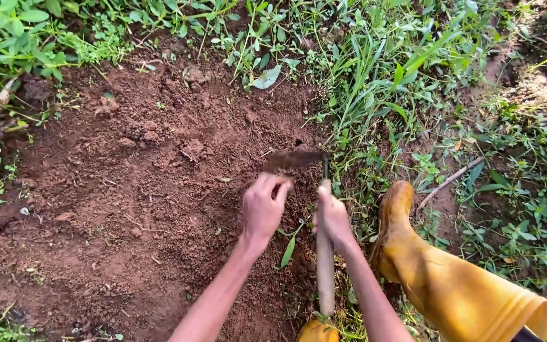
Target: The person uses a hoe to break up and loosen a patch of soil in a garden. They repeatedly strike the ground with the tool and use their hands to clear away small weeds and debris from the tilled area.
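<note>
Evidently the right hand (333, 218) is gripping the hoe (324, 253) by its handle, blade resting on the soil (134, 202) at the grass (375, 82) edge, while the left hand (264, 206) is pinching the blade, best wiped with fingers clear of its edge.

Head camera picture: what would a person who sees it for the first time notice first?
The eye goes first to the two bare hands at the centre: the right hand grips the wooden handle of a hoe, and the left hand touches its rusty blade. Next comes the muddy yellow rubber boot at the lower right, on the grass. Left of the hands lies a broad patch of loose red-brown soil, with green weeds around it.
</note>
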